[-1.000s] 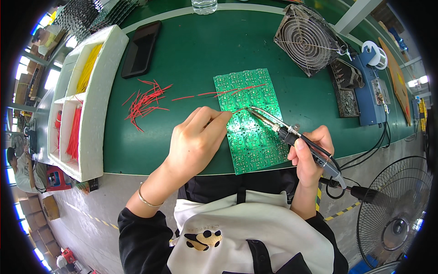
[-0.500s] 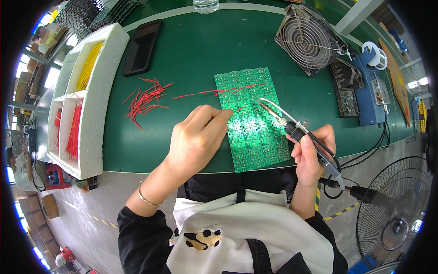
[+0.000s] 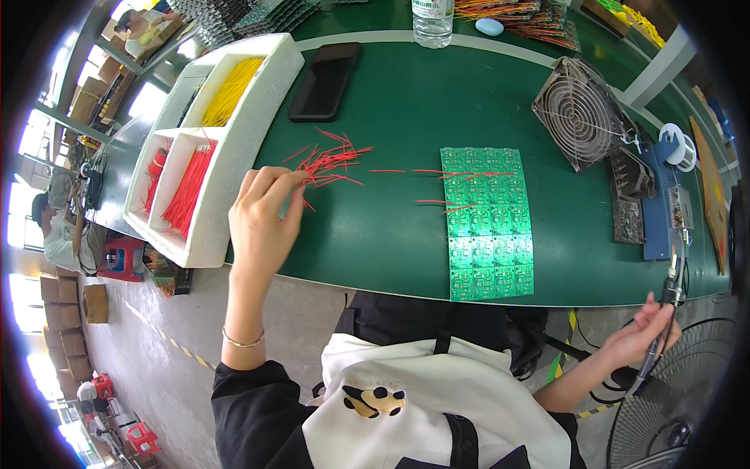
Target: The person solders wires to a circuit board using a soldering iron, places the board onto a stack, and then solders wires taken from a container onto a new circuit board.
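At the left edge of the loose red wire pile (image 3: 336, 160), my left hand (image 3: 266, 215) has its thumb and fingertips pinched together on a red wire; how many wires it pinches is hidden. My right hand (image 3: 644, 332) grips a soldering iron (image 3: 669, 291) by the handle, off to the right beside the blue soldering machine (image 3: 662, 203). The iron's tip points up toward the machine. Between the hands lies a green circuit board panel (image 3: 491, 223) with several red wires (image 3: 469, 173) at its upper left, some sticking out past its left edge.
A white foam box (image 3: 246, 168) of yellow and red wires stands at left, with a black phone (image 3: 324, 82) beside it. A caged fan (image 3: 582, 113) and solder spool (image 3: 678, 147) are at right. A water bottle (image 3: 432, 23) and wired boards (image 3: 531, 19) lie farther back.
My left hand has left the board and moved left to the wire pile. My right hand has carried the soldering iron off the board to the right. The view has shifted too.
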`<action>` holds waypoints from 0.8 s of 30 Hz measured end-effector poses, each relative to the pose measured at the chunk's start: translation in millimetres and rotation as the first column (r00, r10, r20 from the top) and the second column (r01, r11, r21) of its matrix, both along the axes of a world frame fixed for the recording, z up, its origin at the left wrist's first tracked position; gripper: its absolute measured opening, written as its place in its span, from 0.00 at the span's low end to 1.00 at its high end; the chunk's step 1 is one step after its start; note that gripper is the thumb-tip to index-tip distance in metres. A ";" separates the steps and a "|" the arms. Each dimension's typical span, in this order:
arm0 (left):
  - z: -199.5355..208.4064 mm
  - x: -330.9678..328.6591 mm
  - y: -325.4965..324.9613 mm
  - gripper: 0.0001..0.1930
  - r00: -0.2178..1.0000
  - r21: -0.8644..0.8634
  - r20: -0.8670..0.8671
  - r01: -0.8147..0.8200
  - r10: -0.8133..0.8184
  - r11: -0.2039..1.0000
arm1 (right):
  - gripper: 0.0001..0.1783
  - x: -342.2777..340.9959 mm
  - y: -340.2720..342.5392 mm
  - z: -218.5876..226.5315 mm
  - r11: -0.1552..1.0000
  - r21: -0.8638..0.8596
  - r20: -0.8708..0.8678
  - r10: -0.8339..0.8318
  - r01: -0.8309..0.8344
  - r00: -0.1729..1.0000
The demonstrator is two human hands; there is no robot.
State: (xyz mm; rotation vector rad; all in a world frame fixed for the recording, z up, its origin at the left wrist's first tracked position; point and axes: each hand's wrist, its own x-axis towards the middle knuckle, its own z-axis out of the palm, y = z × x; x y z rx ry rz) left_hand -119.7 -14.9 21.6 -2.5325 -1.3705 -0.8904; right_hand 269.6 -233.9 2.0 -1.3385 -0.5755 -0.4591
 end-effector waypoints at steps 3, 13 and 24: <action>3.2 -11.5 -1.7 0.07 1.000 -0.097 -0.015 -0.019 0.018 0.995 | 0.10 18.2 -7.5 -11.4 0.995 -0.093 0.008 0.027 -0.027 1.000; 0.6 -18.7 1.8 0.04 0.951 -0.047 -0.236 0.192 -0.197 0.980 | 0.10 7.9 -2.9 -21.3 0.964 -0.254 -0.126 0.046 -0.077 0.991; 11.9 5.7 2.9 0.07 0.967 0.073 -0.191 0.188 -0.171 0.980 | 0.09 -15.9 12.3 -16.7 0.988 -0.069 -0.184 0.124 -0.139 0.975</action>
